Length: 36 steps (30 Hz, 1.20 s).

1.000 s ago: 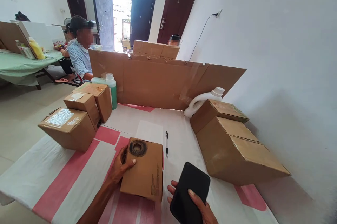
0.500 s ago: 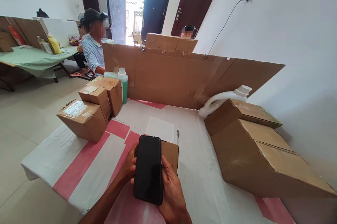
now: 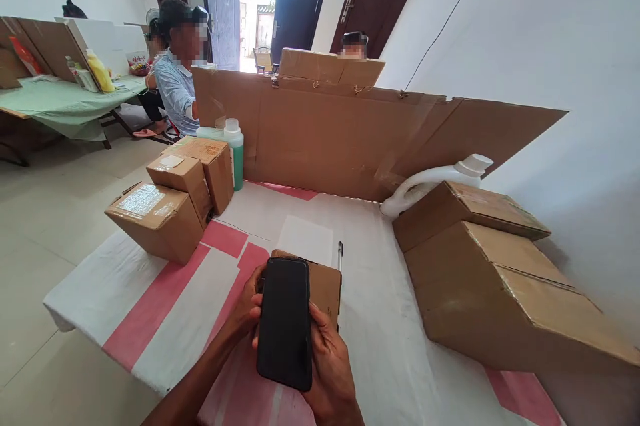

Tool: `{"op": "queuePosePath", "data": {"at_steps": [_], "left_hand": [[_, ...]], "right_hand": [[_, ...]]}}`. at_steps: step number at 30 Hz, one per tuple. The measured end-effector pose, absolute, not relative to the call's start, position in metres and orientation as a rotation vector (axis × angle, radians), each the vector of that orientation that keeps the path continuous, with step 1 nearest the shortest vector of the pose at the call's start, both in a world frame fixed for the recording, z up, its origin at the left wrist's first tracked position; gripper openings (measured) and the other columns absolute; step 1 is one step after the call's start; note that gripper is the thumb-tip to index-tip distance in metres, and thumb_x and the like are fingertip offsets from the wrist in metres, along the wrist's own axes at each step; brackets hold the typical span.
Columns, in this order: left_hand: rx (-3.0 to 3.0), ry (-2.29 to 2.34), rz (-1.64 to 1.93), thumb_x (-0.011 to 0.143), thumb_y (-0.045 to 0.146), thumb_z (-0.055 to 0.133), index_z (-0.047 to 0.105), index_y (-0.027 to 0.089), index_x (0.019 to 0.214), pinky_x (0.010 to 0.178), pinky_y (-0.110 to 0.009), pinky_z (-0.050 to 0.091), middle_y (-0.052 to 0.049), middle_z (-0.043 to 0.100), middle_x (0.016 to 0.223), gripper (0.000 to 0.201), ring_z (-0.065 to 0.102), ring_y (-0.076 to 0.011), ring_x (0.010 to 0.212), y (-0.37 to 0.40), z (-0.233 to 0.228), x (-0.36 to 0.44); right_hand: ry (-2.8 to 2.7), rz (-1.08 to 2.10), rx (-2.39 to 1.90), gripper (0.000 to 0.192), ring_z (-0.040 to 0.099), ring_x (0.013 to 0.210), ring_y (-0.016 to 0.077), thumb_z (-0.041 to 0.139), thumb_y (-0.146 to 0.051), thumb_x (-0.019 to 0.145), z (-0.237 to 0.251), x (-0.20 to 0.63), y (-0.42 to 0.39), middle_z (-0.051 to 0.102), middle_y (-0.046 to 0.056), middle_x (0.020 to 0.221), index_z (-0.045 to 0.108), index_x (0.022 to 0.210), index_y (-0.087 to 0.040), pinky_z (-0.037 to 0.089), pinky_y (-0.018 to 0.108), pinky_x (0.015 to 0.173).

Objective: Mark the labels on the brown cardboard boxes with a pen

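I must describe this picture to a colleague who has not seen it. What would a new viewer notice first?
First, the black phone, screen dark, held in both hands low in the middle, over a small cardboard box. Next, the large brown boxes stacked at the right by the wall, and three smaller ones at the left. A long cardboard screen stands across the far edge of the table.

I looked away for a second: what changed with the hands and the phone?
The right hand carried the black phone leftward, over the small cardboard box. The left hand, earlier gripping the box's side, now steadies the phone too. The pen, paper and stacked boxes kept their places.
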<state>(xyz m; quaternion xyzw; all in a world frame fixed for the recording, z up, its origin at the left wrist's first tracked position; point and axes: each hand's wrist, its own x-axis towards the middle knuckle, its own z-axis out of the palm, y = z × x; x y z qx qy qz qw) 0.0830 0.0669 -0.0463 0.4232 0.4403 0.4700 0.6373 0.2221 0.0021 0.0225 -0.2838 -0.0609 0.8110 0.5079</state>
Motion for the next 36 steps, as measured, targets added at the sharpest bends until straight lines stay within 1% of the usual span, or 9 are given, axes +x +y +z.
{"op": "queuePosePath", "data": {"at_steps": [4,10,15,21,24,27,30,33,36], "left_hand": [[1.015,1.009,1.111,0.065,0.056,0.084,0.063,0.023,0.135,0.114,-0.049,0.044,-0.01,0.071,0.128,0.079,0.057,-0.0378,0.13,0.068,-0.051,0.083],[1.032,1.054,1.132,0.068,0.053,0.083,0.062,0.026,0.137,0.112,-0.052,0.046,-0.009,0.07,0.13,0.077,0.058,-0.0384,0.13,0.069,-0.06,0.085],[1.064,1.03,1.131,0.063,0.047,0.087,0.06,0.023,0.139,0.106,-0.047,0.051,-0.011,0.071,0.129,0.084,0.061,-0.0363,0.126,0.07,-0.062,0.085],[1.139,1.0,1.112,0.071,0.041,0.081,0.055,0.023,0.143,0.109,-0.045,0.049,-0.012,0.065,0.139,0.079,0.058,-0.0341,0.132,0.069,-0.061,0.085],[1.168,0.958,1.123,0.072,0.046,0.08,0.054,0.022,0.145,0.11,-0.045,0.047,-0.012,0.062,0.142,0.081,0.057,-0.0346,0.133,0.068,-0.061,0.084],[1.14,0.902,1.153,0.067,0.058,0.083,0.055,0.021,0.144,0.108,-0.045,0.048,-0.014,0.062,0.143,0.09,0.057,-0.037,0.131,0.067,-0.061,0.083],[1.07,0.938,1.145,0.061,0.062,0.087,0.056,0.021,0.143,0.108,-0.046,0.047,-0.015,0.062,0.142,0.097,0.057,-0.0388,0.131,0.067,-0.06,0.083],[1.066,0.982,1.148,0.06,0.063,0.088,0.056,0.02,0.143,0.114,-0.049,0.042,-0.016,0.061,0.144,0.099,0.054,-0.0393,0.135,0.066,-0.063,0.083],[1.128,0.947,1.166,0.061,0.073,0.083,0.054,0.021,0.146,0.114,-0.05,0.042,-0.017,0.06,0.145,0.104,0.053,-0.0402,0.136,0.066,-0.069,0.083]], "right_hand": [[-0.101,1.976,-0.631,0.042,0.075,0.098,0.032,0.069,-0.047,0.088,0.024,0.224,0.002,0.079,0.014,0.109,0.075,0.114,-0.014,0.058,0.053,0.091],[-0.112,1.976,-0.576,0.047,0.071,0.109,0.0326,0.062,-0.051,0.092,0.032,0.223,0.004,0.077,0.015,0.117,0.072,0.122,-0.016,0.056,0.054,0.095],[-0.113,1.955,-0.61,0.049,0.07,0.114,0.0318,0.069,-0.057,0.087,0.033,0.228,0.009,0.077,0.011,0.116,0.074,0.12,-0.02,0.054,0.055,0.099],[-0.112,1.924,-0.636,0.053,0.067,0.12,0.0323,0.075,-0.06,0.081,0.033,0.234,0.013,0.078,0.01,0.117,0.075,0.118,-0.022,0.051,0.057,0.103],[-0.111,1.927,-0.65,0.052,0.067,0.121,0.0344,0.078,-0.059,0.077,0.033,0.235,0.013,0.078,0.011,0.116,0.076,0.113,-0.021,0.051,0.058,0.102],[-0.079,1.895,-0.685,0.048,0.068,0.118,0.0358,0.081,-0.055,0.075,0.035,0.238,0.009,0.078,0.011,0.114,0.078,0.108,-0.02,0.053,0.058,0.099],[-0.072,1.87,-0.685,0.046,0.071,0.111,0.0349,0.079,-0.052,0.077,0.038,0.239,0.006,0.079,0.011,0.113,0.077,0.11,-0.02,0.056,0.056,0.095],[-0.09,1.898,-0.636,0.047,0.073,0.106,0.0341,0.075,-0.052,0.081,0.04,0.238,0.006,0.079,0.012,0.111,0.076,0.113,-0.018,0.058,0.054,0.091],[-0.112,1.907,-0.612,0.046,0.074,0.103,0.0334,0.074,-0.052,0.083,0.038,0.233,0.01,0.08,0.013,0.106,0.077,0.112,-0.017,0.059,0.053,0.089]]}}
